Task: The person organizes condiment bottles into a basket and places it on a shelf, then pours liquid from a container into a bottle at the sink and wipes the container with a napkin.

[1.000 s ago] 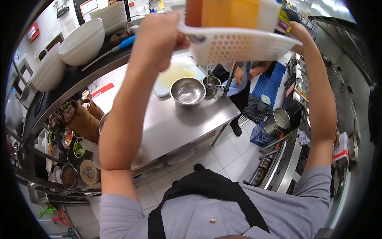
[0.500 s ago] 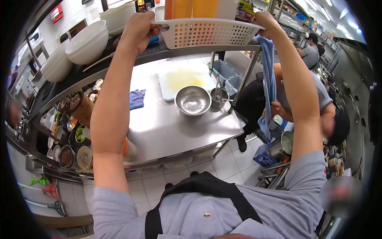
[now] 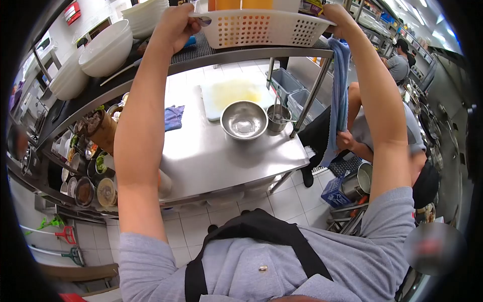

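Observation:
A white perforated plastic basket (image 3: 259,31) sits at the top of the view, on or just over the upper shelf (image 3: 241,54). My left hand (image 3: 176,27) is closed around its left handle hole. At the other end, my right hand (image 3: 341,21) grips the basket's right rim, its fingers partly hidden. Inside the basket stand orange and yellow containers (image 3: 230,4) and a yellow-and-purple packet (image 3: 313,7), cut off by the frame's top. A blue cloth (image 3: 338,90) hangs below my right hand, over the shelf end.
Stacked white bowls (image 3: 106,49) stand on the shelf at left. Below, the steel table (image 3: 211,166) bears a cutting board (image 3: 211,103), a metal bowl (image 3: 245,121), a small pot (image 3: 278,118) and a purple cloth (image 3: 174,117). Another person (image 3: 365,131) bends at right, holding the blue cloth.
The basket and both my hands appear slightly higher in the view, with the shelf shifted up too. The other person's hand has moved a little on the blue cloth, which hangs wider.

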Demonstrator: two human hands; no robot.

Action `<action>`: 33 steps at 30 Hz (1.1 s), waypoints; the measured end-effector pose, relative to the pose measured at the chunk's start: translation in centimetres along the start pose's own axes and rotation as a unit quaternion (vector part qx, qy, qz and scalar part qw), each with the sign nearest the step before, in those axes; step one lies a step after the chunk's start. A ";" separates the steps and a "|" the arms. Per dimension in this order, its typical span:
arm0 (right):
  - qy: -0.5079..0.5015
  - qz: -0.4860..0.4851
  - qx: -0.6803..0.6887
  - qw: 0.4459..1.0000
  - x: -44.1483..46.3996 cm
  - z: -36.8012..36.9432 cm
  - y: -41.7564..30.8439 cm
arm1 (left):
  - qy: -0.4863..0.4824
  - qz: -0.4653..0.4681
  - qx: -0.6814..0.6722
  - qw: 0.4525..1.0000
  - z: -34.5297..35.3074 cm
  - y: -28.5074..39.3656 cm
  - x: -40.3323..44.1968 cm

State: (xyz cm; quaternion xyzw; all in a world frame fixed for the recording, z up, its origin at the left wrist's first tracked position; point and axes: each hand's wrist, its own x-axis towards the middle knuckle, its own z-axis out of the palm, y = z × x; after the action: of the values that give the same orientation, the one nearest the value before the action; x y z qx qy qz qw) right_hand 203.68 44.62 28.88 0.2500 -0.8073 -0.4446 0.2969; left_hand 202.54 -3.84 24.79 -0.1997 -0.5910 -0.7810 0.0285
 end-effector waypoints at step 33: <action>-0.167 -0.166 0.756 0.611 14.9 -41.9 -72.9 | 0.198 -0.177 0.225 0.937 -43.8 -12.2 -53.9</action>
State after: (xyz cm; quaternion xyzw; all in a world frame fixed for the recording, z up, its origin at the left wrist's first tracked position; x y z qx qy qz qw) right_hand 232.87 -24.11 -12.45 0.4371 -0.8372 0.2474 -0.2165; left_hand 236.46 -51.43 -14.70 0.0785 -0.7595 -0.6437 0.0509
